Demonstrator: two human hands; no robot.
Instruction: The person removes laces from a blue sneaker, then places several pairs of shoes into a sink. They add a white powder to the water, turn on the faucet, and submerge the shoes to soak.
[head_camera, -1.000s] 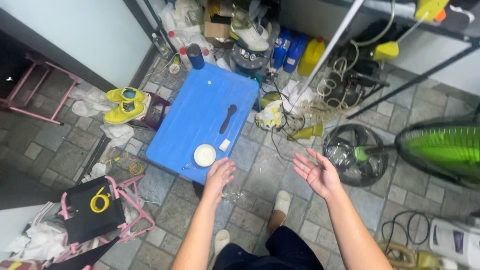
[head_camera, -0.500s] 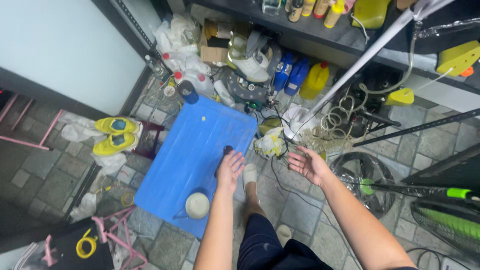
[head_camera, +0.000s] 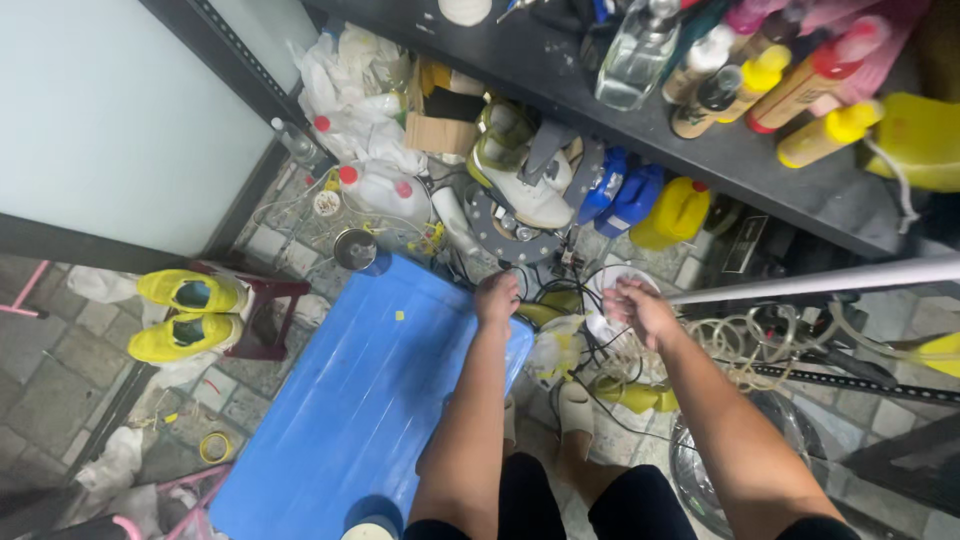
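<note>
Leftmost, yellow shoes sit on a small red stool, off the paved floor. Next, the blue table carries almost nothing; a round lid shows at its near edge. The left hand rests curled at the table's far right corner, apparently for support; whether it grasps anything cannot be told. The right hand is clenched among tangled cables just beyond that corner, beside a white round dish. A shelf of bottles overhangs the clutter.
</note>
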